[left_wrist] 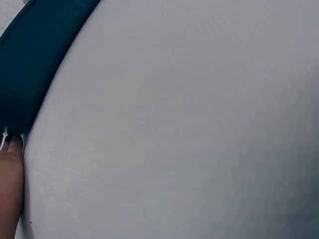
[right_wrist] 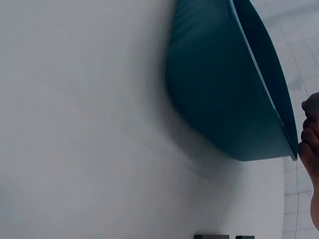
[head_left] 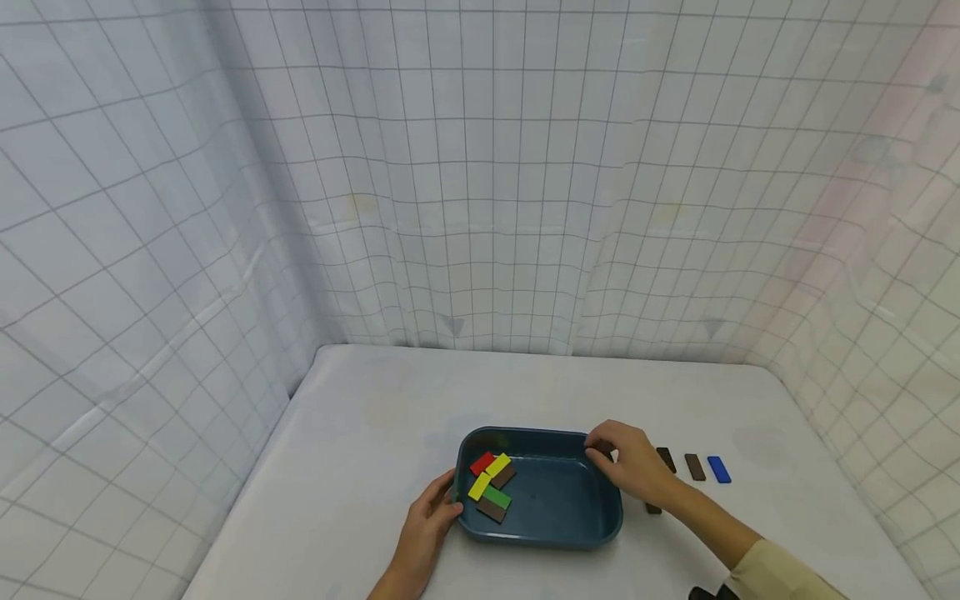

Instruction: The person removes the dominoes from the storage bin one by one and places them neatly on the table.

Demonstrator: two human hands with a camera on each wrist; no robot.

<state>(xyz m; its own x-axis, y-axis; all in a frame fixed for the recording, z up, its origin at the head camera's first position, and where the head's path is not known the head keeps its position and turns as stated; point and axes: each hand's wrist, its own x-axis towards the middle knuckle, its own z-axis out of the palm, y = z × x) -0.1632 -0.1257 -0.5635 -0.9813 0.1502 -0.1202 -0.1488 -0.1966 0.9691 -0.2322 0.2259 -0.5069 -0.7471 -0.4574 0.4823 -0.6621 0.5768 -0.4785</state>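
A dark teal tray (head_left: 555, 500) stands near the front of the table. Its left part holds flat rectangular blocks: a red block (head_left: 482, 463), two yellow ones, a green block (head_left: 497, 497) and two brown ones. My left hand (head_left: 423, 529) holds the tray's left side, thumb at the rim; in the left wrist view its fingers (left_wrist: 16, 144) meet the outer wall. Over the right rim, my right hand (head_left: 633, 462) pinches a dark brown block (head_left: 602, 447) between thumb and fingers. The right wrist view has that hand (right_wrist: 310, 144) beside the rim, the block itself hard to make out.
Right of the tray lie a blue block (head_left: 719, 469), a brown block (head_left: 695, 467), a black-looking block (head_left: 666, 459) and another dark block (head_left: 653, 507) partly under the right forearm. White gridded curtains (head_left: 525, 208) enclose the white table (head_left: 360, 433) at the back and sides.
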